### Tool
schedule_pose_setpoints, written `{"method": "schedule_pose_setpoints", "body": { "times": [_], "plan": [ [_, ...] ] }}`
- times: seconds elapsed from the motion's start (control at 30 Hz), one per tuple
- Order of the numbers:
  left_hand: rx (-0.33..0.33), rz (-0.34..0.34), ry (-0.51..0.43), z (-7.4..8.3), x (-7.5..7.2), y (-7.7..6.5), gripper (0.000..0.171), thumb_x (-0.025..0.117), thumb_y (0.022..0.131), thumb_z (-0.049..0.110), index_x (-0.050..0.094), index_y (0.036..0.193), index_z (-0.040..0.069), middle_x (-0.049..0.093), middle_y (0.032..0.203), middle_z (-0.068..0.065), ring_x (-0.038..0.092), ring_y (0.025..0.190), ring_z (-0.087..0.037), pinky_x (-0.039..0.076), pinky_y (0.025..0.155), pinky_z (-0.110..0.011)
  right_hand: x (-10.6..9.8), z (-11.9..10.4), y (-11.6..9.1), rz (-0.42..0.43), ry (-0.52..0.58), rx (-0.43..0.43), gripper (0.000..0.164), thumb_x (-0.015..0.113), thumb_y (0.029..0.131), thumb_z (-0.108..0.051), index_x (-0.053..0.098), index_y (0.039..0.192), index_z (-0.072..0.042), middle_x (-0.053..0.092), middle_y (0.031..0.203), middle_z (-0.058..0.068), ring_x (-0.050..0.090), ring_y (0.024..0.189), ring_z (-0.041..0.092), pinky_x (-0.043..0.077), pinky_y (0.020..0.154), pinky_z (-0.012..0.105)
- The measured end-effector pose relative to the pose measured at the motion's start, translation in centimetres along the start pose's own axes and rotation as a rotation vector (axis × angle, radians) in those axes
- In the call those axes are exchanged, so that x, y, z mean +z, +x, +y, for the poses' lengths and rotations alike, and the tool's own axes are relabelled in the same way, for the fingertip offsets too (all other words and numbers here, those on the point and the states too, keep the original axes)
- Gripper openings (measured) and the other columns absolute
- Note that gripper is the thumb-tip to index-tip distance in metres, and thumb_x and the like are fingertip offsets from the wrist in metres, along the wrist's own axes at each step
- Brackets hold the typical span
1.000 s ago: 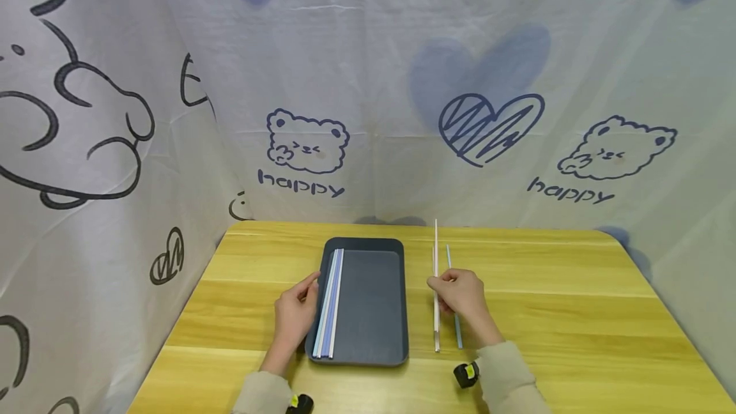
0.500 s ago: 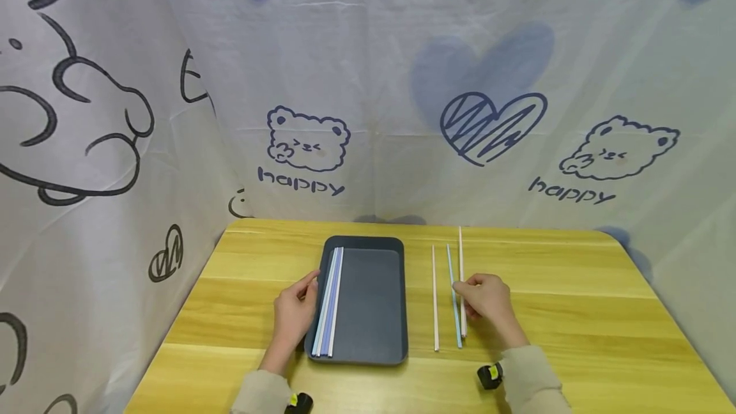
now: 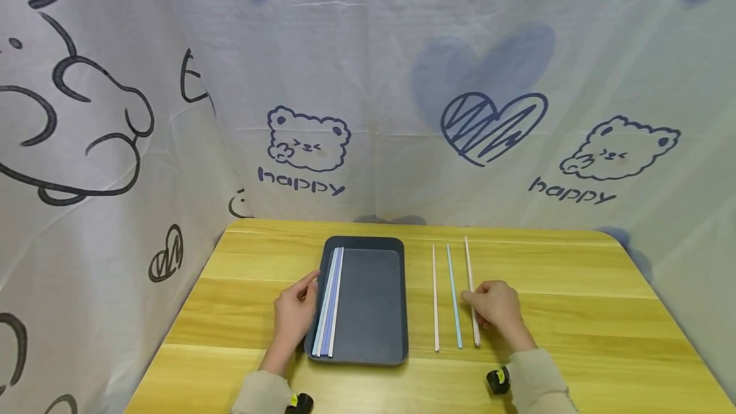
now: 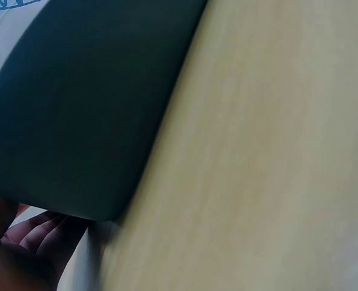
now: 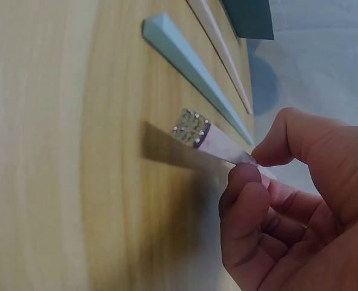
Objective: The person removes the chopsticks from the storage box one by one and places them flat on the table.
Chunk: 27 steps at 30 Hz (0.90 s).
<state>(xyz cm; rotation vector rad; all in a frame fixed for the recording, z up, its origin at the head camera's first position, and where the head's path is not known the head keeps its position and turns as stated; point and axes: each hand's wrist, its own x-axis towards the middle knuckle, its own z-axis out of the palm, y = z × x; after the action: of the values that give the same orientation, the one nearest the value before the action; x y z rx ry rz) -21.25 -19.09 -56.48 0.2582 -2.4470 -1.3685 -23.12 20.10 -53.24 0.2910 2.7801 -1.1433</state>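
The right hand [image 3: 496, 305] pinches a pale pink chopstick [image 3: 468, 267] between thumb and fingertips, with the other fingers bent in beneath. This slim, straight stick is to the right of the tray, its thin end pointing away from the person. The right wrist view shows its thick end as a square block with a rough, glittery, silvery-gold surface, and its dark shadow falling on the wood beside it.

Just to the left lies a light blue chopstick [image 3: 453, 296], smooth and matte, with flat facets tapering from a squared end. Beyond it, nearer the tray, lies another pink chopstick [image 3: 435, 299], roughly parallel.

The left hand [image 3: 295, 317] holds the left rim of the dark grey tray [image 3: 370, 305] between thumb and bent fingers. The tray is a shallow, smooth rectangle with rounded corners and low walls. A row of blue, purple and white chopsticks [image 3: 329, 302] lies close together along its left side.

The table [image 3: 552, 331] has a yellowish wood grain; a wrinkled, pale cloth [image 3: 379, 82] hangs behind, printed with hearts and bears.
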Motion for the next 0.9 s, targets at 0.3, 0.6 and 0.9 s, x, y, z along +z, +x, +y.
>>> {"method": "schedule_pose_setpoints", "body": {
  "times": [0.3, 0.6, 0.9],
  "plan": [
    [-0.002, 0.008, 0.0, 0.16, 0.04, 0.01, 0.028, 0.066, 0.103, 0.012, 0.078, 0.128, 0.016, 0.08, 0.114, -0.014, 0.078, 0.1, -0.028, 0.06, 0.078, -0.03, -0.04, 0.6, -0.3, -0.027, 0.003, 0.013, 0.026, 0.072, 0.09, -0.024, 0.066, 0.07, -0.008, 0.06, 0.052, 0.002, 0.054, 0.045, 0.014, 0.042, 0.045, 0.025],
    [-0.008, 0.006, -0.006, 0.05, 0.05, -0.01, 0.028, 0.066, 0.103, 0.013, 0.078, 0.128, 0.016, 0.079, 0.116, -0.014, 0.078, 0.102, -0.028, 0.06, 0.079, -0.031, 0.06, 0.51, -0.23, -0.014, -0.003, 0.02, 0.026, 0.073, 0.086, -0.021, 0.065, 0.064, -0.009, 0.059, 0.05, 0.002, 0.053, 0.043, 0.014, 0.041, 0.044, 0.024],
    [-0.012, 0.002, 0.001, -0.01, 0.05, -0.02, 0.028, 0.066, 0.103, 0.014, 0.078, 0.128, 0.017, 0.079, 0.116, -0.014, 0.078, 0.101, -0.027, 0.059, 0.077, -0.028, 0.18, 0.04, -0.63, 0.007, -0.027, 0.0, 0.032, 0.072, 0.086, -0.017, 0.063, 0.056, -0.007, 0.058, 0.044, 0.002, 0.053, 0.038, 0.014, 0.038, 0.041, 0.024]
  ]
}}
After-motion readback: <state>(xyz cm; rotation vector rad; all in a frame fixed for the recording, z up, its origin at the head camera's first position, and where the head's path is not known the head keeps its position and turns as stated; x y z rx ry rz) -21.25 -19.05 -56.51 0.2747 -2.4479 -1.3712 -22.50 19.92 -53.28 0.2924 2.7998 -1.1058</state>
